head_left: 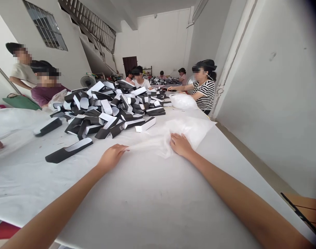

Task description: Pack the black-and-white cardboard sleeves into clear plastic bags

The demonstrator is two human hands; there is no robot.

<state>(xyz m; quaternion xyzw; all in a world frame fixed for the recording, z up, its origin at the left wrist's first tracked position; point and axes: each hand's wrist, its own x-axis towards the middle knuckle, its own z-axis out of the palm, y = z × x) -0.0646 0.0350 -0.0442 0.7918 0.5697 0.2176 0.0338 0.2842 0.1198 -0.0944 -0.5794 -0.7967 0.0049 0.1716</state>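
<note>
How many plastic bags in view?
3 plastic bags: one under the right hand, its end at the left hand; one beside the striped-shirt co-worker; one by the maroon-shirt co-worker. More may be hidden behind the black-and-white pile.

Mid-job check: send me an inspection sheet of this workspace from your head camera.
surface: long table under a white cover.
job's things: right hand rests on a thin clear plastic sheet; left hand is at the sheet's near edge.
clutter: heap of folded black-and-white strips, with a loose strip nearest the left hand; white plastic bag further along.
grippers: both hands bare and open, holding no tool.
cables: nothing seen.
surroundings: co-worker in a striped top across the table, others around it; electric fan; dark door at the far wall.
</note>
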